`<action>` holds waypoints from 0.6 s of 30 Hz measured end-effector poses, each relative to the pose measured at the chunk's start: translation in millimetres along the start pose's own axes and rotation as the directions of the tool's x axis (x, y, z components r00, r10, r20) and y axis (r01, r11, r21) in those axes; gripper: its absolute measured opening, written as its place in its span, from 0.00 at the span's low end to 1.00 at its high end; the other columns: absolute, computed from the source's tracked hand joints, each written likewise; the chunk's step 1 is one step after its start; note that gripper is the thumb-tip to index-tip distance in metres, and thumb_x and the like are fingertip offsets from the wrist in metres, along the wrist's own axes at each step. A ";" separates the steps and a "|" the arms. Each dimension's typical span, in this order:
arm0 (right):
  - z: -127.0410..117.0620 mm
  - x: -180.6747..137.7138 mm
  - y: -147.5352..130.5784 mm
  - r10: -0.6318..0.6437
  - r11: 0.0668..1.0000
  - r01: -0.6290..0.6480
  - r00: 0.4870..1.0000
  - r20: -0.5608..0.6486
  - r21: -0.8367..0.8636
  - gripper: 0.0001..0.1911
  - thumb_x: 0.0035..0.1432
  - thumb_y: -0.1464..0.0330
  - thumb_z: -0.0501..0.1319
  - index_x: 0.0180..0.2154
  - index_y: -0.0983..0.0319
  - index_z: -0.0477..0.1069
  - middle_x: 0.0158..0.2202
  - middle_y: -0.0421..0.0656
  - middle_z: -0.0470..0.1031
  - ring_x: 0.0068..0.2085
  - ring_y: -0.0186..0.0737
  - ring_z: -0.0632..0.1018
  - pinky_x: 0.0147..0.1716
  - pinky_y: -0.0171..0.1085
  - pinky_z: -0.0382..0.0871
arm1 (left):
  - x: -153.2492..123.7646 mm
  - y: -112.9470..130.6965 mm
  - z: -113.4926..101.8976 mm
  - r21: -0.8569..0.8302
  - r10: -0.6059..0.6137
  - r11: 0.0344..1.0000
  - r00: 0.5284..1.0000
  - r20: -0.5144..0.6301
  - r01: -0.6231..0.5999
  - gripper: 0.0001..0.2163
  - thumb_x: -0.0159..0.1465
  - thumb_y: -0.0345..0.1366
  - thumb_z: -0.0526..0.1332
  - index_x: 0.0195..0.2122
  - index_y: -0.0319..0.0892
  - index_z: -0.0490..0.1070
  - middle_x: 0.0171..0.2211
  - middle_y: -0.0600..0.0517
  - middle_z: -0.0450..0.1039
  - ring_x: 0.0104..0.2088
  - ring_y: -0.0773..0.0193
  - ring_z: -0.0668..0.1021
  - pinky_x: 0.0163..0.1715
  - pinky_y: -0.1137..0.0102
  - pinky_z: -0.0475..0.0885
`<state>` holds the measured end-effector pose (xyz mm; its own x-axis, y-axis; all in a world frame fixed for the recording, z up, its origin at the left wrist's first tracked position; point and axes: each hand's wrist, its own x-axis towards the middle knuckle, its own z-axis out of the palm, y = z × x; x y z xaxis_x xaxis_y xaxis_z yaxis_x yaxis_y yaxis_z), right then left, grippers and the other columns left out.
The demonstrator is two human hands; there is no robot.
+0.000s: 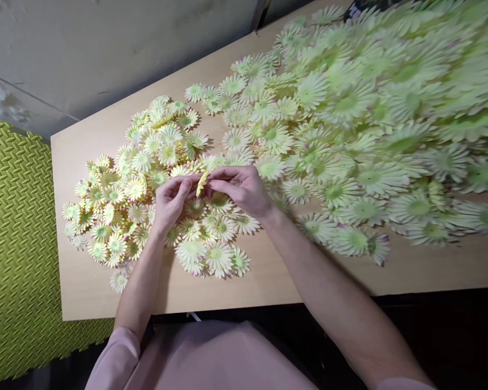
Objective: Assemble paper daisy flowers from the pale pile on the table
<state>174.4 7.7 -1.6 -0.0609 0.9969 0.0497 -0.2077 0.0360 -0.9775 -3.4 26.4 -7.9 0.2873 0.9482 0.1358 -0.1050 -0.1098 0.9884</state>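
Between my two hands, above the piles, is a small yellow artificial flower head [202,184], seen edge-on. My left hand [173,197] pinches it from the left with thumb and forefinger. From the other side, the fingertips of my right hand [242,189] grip it too. Below and around the hands lie loose pale yellow-green daisy-like flower heads [219,257] with purple-tipped petals. Left of my left hand a heap of smaller flower heads [114,195] covers the table. The hands partly hide the flowers beneath them.
A large mound of bigger flower heads [361,179] spreads over the right of the wooden table [268,287]. A dark object [360,8] stands at the far edge. Green textured foam matting [16,244] is at the left, and a grey wall [117,49] rises behind.
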 end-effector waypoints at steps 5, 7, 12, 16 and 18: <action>-1.1 -1.4 0.9 0.002 1.000 -0.001 0.999 0.047 -0.014 0.05 0.53 0.68 0.68 0.33 0.61 0.81 0.30 0.43 0.82 0.30 0.40 0.82 0.31 0.37 0.81 | -0.6 -0.2 0.8 -0.029 -0.073 0.997 0.997 -0.002 0.073 0.11 0.56 0.40 0.71 0.40 0.46 0.81 0.41 0.48 0.83 0.39 0.65 0.83 0.40 0.71 0.79; -0.8 -2.3 -0.3 0.003 1.000 -0.002 0.999 0.052 -0.022 0.05 0.53 0.67 0.68 0.33 0.61 0.81 0.30 0.43 0.82 0.30 0.40 0.82 0.30 0.37 0.81 | -1.3 -1.7 0.4 -0.034 -0.095 0.995 0.995 -0.001 0.095 0.12 0.55 0.40 0.72 0.40 0.46 0.82 0.41 0.48 0.83 0.38 0.64 0.84 0.41 0.69 0.79; 1.2 -3.0 -1.7 0.049 0.999 -0.049 0.996 0.071 -0.008 0.06 0.51 0.66 0.70 0.32 0.62 0.80 0.29 0.43 0.81 0.29 0.39 0.82 0.28 0.36 0.81 | -2.1 -5.3 0.0 0.015 -0.106 0.994 0.993 -0.043 0.107 0.10 0.55 0.41 0.72 0.37 0.45 0.82 0.34 0.51 0.83 0.31 0.68 0.81 0.33 0.73 0.76; 3.8 -2.3 -1.5 0.035 0.999 -0.034 0.998 0.046 -0.021 0.06 0.51 0.66 0.70 0.30 0.62 0.80 0.30 0.44 0.82 0.30 0.40 0.82 0.31 0.37 0.81 | -0.9 -4.5 0.2 0.055 -0.062 0.996 0.993 -0.099 0.068 0.09 0.57 0.43 0.70 0.31 0.43 0.80 0.25 0.54 0.77 0.23 0.75 0.73 0.23 0.77 0.68; 5.0 -2.4 -2.5 0.012 0.999 -0.011 1.000 0.024 -0.050 0.05 0.51 0.67 0.69 0.30 0.62 0.79 0.30 0.43 0.82 0.31 0.40 0.82 0.32 0.38 0.81 | -0.5 -5.4 -0.4 0.044 -0.046 0.998 0.992 -0.114 0.051 0.10 0.58 0.44 0.69 0.30 0.42 0.78 0.23 0.56 0.73 0.22 0.76 0.70 0.21 0.77 0.65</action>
<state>170.2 4.8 1.7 -0.0871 0.9953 0.0424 -0.1580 0.0282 -0.9870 -3.3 26.7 -13.4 0.1809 0.9801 0.0818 -0.0479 -0.0743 0.9961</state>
